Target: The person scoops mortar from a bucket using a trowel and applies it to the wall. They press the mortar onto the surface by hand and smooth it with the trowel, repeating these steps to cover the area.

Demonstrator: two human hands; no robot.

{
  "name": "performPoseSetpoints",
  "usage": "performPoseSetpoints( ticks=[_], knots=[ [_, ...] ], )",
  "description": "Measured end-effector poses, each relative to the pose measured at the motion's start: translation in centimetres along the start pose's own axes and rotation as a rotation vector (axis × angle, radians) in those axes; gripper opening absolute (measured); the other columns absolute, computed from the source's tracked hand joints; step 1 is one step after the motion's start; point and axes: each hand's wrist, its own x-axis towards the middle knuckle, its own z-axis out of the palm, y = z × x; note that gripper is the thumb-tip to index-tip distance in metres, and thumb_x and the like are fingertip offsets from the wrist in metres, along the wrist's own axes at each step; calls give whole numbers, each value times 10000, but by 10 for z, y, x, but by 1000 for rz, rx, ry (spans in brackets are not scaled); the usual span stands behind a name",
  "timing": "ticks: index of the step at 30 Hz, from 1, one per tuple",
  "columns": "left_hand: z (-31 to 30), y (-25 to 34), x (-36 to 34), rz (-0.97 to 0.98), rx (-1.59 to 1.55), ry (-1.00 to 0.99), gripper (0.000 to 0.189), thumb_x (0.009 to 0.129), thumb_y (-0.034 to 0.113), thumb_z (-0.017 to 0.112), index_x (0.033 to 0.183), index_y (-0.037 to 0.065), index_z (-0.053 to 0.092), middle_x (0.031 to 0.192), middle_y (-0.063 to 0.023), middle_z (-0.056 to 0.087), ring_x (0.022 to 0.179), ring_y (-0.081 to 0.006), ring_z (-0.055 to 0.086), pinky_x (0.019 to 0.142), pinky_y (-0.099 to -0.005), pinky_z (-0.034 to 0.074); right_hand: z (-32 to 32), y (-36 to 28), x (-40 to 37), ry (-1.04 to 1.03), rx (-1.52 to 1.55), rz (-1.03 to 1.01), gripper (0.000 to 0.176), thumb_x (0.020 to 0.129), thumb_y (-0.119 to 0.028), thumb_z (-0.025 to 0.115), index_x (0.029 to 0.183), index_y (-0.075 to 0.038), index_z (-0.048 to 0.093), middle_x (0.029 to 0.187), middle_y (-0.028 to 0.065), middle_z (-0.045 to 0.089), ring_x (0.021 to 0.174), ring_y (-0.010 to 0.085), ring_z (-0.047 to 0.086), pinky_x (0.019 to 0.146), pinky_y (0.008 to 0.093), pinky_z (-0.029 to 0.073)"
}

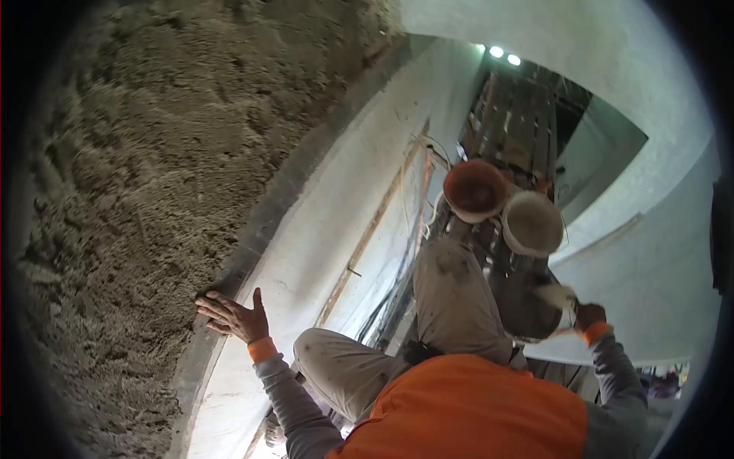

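My left hand (233, 315) lies with fingers stretched out and thumb apart on the dark smooth strip (267, 218) that edges the rough plaster wall (183, 130). At the right, my right hand (589, 316) is closed around a pale, blurred tool that looks like a brush (556, 296). The brush's head is over a dark, wide tub (524, 310) with grey contents. Beyond the tub are a whitish bucket (533, 223) and a reddish-brown bucket (475, 190), side by side. Motion blur hides the detail of the brush.
Wooden planks (508, 115) run away ahead under the buckets. A white wall panel (329, 222) slopes down on the left, with a thin cable (404, 187) near it. A curved pale wall (634, 283) rises on the right. My bent knees flank the middle.
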Motion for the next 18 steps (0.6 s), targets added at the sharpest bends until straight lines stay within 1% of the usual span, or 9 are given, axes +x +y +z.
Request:
performPoseSetpoints(
  ticks=[2,3,4,5,6,10,12,15,18],
  knots=[
    [5,0,1,37,18,73,1109,725,772,423,1439,61,-37,1488,-224,-59,1372,-400,-58,1039,-623,80,-6,-10,-1,73,-99,-115,518,677,-577,659,906,-112,681,852,93,674,805,243,656,703,358,515],
    [13,-4,0,67,41,109,1117,724,789,393,1435,46,-43,1479,-245,-71,1369,-406,-56,1028,-636,89,45,-13,35,63,-144,-22,285,816,-379,578,915,-131,677,853,71,676,823,221,657,703,339,516],
    [14,-4,1,92,69,142,1132,717,803,377,1431,28,-37,1473,-257,-73,1368,-411,-52,1019,-646,95,66,-35,48,54,-165,-23,193,849,-217,508,902,-140,678,849,55,675,851,219,656,707,344,516],
    [14,-5,1,93,80,131,1135,715,807,373,1431,22,-26,1472,-262,-69,1366,-417,-49,1017,-649,94,113,-53,65,193,-31,92,190,838,-209,517,904,-135,679,884,73,674,881,222,653,716,351,520],
    [16,-5,1,88,91,122,1139,712,812,369,1430,15,-15,1470,-267,-64,1364,-422,-47,1014,-652,93,119,-46,51,150,-28,68,192,832,-199,511,889,-125,679,873,85,674,866,234,655,711,359,521],
    [15,-9,-1,173,64,125,1165,710,809,393,1419,-32,7,1459,-299,-47,1351,-463,-45,997,-654,110,73,-56,30,53,28,-70,207,809,-159,486,828,-86,679,828,133,672,807,285,661,693,391,525],
    [15,-7,-1,173,46,125,1173,707,808,405,1417,-36,2,1456,-306,-51,1346,-474,-48,983,-670,100,28,-30,-7,125,-17,-119,187,802,-147,497,797,-69,666,806,136,666,786,288,657,675,403,522],
    [11,0,0,163,22,128,1193,698,812,414,1414,-35,-23,1454,-308,-59,1347,-470,-66,975,-680,92,15,-17,-10,187,17,22,170,781,-134,518,846,-52,651,854,154,657,827,295,642,688,386,511],
    [10,0,-1,150,23,100,1195,693,818,410,1418,-19,-39,1459,-295,-71,1351,-456,-77,984,-669,88,44,-36,16,50,9,53,136,772,-121,552,825,-61,662,871,130,665,834,289,647,684,404,518]
  ],
)
